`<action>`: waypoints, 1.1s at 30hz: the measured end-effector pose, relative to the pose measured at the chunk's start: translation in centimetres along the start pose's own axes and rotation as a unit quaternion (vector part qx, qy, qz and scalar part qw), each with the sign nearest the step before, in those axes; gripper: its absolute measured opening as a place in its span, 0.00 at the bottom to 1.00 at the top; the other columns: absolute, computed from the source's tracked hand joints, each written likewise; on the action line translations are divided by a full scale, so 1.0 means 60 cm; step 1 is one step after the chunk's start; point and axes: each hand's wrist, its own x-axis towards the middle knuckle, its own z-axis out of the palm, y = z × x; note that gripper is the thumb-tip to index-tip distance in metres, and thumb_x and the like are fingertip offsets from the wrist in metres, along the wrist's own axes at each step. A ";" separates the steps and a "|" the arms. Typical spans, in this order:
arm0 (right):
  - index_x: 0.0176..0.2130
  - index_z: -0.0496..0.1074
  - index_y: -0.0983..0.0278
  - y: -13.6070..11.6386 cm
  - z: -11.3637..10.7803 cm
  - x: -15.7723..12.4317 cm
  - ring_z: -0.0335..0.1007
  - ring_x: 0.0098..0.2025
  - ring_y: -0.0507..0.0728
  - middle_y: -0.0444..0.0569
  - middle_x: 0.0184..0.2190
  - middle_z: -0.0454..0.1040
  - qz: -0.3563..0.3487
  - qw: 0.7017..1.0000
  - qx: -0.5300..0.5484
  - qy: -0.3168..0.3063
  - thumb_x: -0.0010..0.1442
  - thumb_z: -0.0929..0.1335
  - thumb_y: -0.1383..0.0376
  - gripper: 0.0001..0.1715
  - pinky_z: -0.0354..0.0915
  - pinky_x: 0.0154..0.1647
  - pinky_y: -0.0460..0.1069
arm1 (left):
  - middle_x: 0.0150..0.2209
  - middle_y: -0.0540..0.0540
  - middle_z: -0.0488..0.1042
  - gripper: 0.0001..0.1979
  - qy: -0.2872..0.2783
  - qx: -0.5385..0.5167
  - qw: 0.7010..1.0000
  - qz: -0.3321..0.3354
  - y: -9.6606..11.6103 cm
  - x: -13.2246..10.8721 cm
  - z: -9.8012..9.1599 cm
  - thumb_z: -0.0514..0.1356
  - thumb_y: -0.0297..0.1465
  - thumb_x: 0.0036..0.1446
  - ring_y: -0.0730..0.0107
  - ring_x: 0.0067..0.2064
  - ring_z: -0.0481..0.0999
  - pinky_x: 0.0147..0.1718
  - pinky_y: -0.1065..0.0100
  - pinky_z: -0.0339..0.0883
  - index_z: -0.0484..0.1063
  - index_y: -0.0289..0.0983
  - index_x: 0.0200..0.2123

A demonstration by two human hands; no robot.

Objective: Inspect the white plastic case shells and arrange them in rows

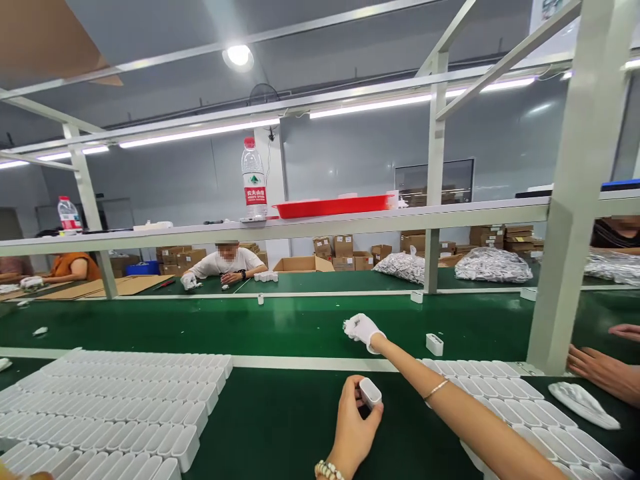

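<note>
My left hand (353, 427) is bare, wears a bead bracelet and is closed around a small white plastic case (371, 392) above the green mat near me. My right hand (363, 330) wears a white glove and reaches out over the green conveyor belt (280, 323); its fingers are curled on something small and white that I cannot make out. A thin bracelet sits on that forearm. A single white case (435, 344) stands on the belt just right of the gloved hand.
Rows of white cases (115, 407) fill the mat at left, and more rows (515, 407) lie at right under my arm. Another person's bare hands (603, 370) and a white cloth (583, 403) are at far right. Workers sit across the belt. A frame post (565, 253) stands right.
</note>
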 end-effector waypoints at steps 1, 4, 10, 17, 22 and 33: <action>0.48 0.73 0.68 -0.004 -0.011 -0.009 0.75 0.37 0.53 0.49 0.42 0.75 -0.020 0.999 0.034 -0.016 0.69 0.69 0.59 0.14 0.74 0.37 0.50 | 0.46 0.40 0.76 0.17 0.002 0.000 1.000 0.013 0.006 -0.004 -0.001 0.61 0.26 0.57 0.59 0.47 0.77 0.48 0.62 0.70 0.69 0.36 0.51; 0.48 0.72 0.68 -0.003 -0.054 -0.053 0.75 0.38 0.54 0.49 0.42 0.76 -0.088 0.988 0.112 -0.052 0.67 0.70 0.59 0.15 0.74 0.38 0.50 | 0.51 0.38 0.74 0.19 0.009 0.006 0.999 0.051 0.027 -0.016 -0.007 0.60 0.29 0.60 0.57 0.51 0.76 0.52 0.59 0.69 0.67 0.38 0.55; 0.52 0.70 0.65 0.029 -0.149 -0.201 0.75 0.40 0.56 0.50 0.40 0.76 -0.203 0.956 0.187 -0.100 0.55 0.77 0.53 0.31 0.73 0.44 0.55 | 0.60 0.39 0.68 0.21 0.024 0.022 0.992 0.119 0.069 -0.026 -0.026 0.60 0.35 0.64 0.51 0.62 0.67 0.62 0.49 0.61 0.68 0.43 0.59; 0.59 0.69 0.58 0.033 -0.202 -0.263 0.72 0.40 0.55 0.49 0.41 0.75 -0.431 0.898 0.061 -0.067 0.64 0.72 0.61 0.25 0.71 0.41 0.52 | 0.56 0.40 0.74 0.23 0.040 0.102 0.970 0.217 0.091 -0.031 -0.043 0.62 0.35 0.64 0.53 0.57 0.74 0.58 0.50 0.69 0.67 0.46 0.61; 0.60 0.67 0.59 0.020 -0.217 -0.265 0.71 0.39 0.54 0.50 0.41 0.75 -0.480 0.870 -0.088 -0.063 0.68 0.69 0.62 0.22 0.70 0.41 0.50 | 0.51 0.42 0.77 0.19 0.026 0.136 0.955 0.264 0.098 -0.031 -0.044 0.62 0.34 0.64 0.55 0.52 0.77 0.52 0.54 0.74 0.69 0.46 0.58; 0.48 0.73 0.64 -0.003 -0.229 -0.281 0.70 0.37 0.56 0.55 0.41 0.75 -0.488 0.834 -0.250 -0.064 0.66 0.70 0.60 0.13 0.67 0.36 0.50 | 0.51 0.40 0.78 0.20 0.022 0.175 0.945 0.276 0.099 -0.029 -0.043 0.61 0.35 0.66 0.52 0.52 0.77 0.50 0.51 0.75 0.68 0.45 0.60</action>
